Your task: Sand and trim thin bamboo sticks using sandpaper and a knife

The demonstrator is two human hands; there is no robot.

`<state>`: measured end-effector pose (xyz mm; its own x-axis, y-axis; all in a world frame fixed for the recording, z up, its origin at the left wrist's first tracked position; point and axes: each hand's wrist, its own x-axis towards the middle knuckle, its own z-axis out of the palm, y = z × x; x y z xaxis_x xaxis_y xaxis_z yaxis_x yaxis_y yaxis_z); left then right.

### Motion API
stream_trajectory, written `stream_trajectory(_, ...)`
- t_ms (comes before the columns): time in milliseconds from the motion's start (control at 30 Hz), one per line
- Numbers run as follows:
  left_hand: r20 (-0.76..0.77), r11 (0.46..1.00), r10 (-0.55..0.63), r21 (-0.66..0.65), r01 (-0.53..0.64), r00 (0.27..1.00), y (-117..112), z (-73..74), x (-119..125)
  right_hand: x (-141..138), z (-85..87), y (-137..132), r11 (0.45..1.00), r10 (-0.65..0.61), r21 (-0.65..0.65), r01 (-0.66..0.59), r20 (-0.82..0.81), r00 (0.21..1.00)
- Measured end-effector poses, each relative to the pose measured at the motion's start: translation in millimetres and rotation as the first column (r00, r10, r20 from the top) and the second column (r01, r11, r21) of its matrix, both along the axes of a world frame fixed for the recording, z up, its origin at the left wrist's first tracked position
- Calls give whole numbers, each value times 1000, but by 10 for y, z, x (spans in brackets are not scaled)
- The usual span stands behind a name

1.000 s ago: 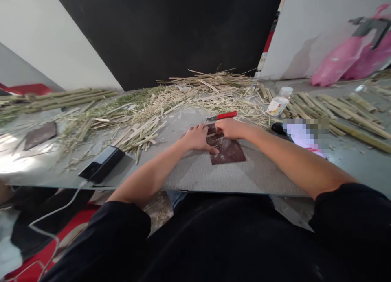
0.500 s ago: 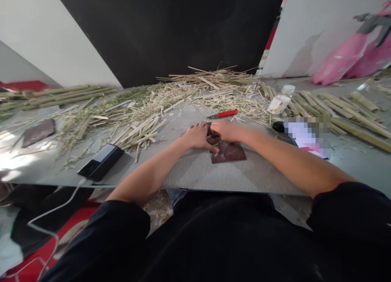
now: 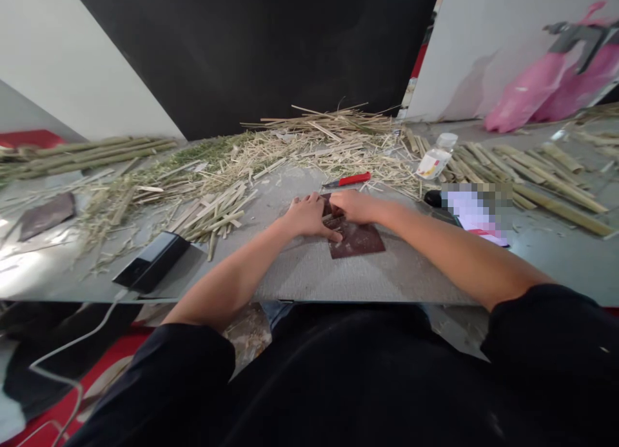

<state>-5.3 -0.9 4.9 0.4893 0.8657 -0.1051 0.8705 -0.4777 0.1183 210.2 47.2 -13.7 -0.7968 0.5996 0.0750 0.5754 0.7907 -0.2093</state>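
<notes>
The grey counter point(image 3: 300, 282) is carrying everything, with a broad heap of pale strips point(image 3: 290, 149) spreading along its back. A dark brown sheet point(image 3: 360, 242) is lying flat near the person's edge, under both hands, its near right corner showing uncovered. The left hand point(image 3: 309, 216) is spreading wide at the sheet's left side, thumb reaching over it. The right hand point(image 3: 354, 206) is curling its fingers inward just beside; whether they are gripping something thin is impossible to tell. The step is looking like close fingerwork against the sheet, and doing it well is probably depending on the left hand pinning evenly, so nothing is creeping or wrinkling, while the right is pressing lightly, its fingertips avoiding the left thumb. The red-handled knife point(image 3: 355, 178) is lying just beyond, its blade pointing left, so the knuckles are needing room there.
</notes>
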Motion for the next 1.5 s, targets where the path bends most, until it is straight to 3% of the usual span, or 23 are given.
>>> stream_trajectory(133, -27, 1000, -9, -25, 8, 1000, 16, 6, 4, 353, 28, 166, 986, -167, -14, 168, 10, 986)
stream_trajectory(200, -22, 999, -11, -35, 11, 1000, 17, 2, 5, 357, 32, 165, 983, -186, -6, 186, 19, 982)
stream_trajectory(367, 30, 1000, 3, -6, -3, 1000, -7, -17, 1, -121, 4, -68, 999, 33, 24, -34, 12, 999)
stream_trajectory(433, 34, 1000, 5, -8, -5, 999, -9, -19, 1, -125, 1, -54, 999, 51, 18, -51, 15, 999)
stream_trajectory(600, -17, 999, -1, -41, 0, 1000, 18, -15, 4, 391, 2, 240, 982, -186, -14, 186, 12, 982)
stream_trajectory(667, -22, 999, -8, -41, 7, 1000, 23, -15, 3, 416, 0, 251, 973, -230, -24, 230, 14, 973)
stream_trajectory(833, 6, 1000, 2, -19, -2, 1000, -2, -2, 5, -44, -16, 11, 1000, 1, 11, -1, 10, 1000)
stream_trajectory(900, 4, 1000, 8, -22, -8, 1000, -9, 12, 11, -52, -22, 22, 1000, 24, 2, -24, 0, 1000)
stream_trajectory(1100, -34, 999, 5, -51, -7, 999, -5, 32, 31, 494, -42, 333, 972, -230, -52, 228, -47, 972)
stream_trajectory(1167, -25, 1000, 0, -28, -1, 1000, -10, 26, 29, 416, -45, 291, 975, -221, -48, 219, -39, 975)
stream_trajectory(1333, 0, 1000, -5, -11, 5, 1000, -30, 31, 15, -59, -30, 36, 999, -30, -41, 28, -44, 999)
stream_trajectory(1400, -4, 1000, -2, -21, 2, 1000, -30, 39, 13, 13, -27, 72, 998, -30, -51, 28, -44, 999)
stream_trajectory(1500, -22, 999, 0, -42, -1, 1000, -18, 41, 19, 370, -38, 238, 984, -159, -85, 155, -46, 986)
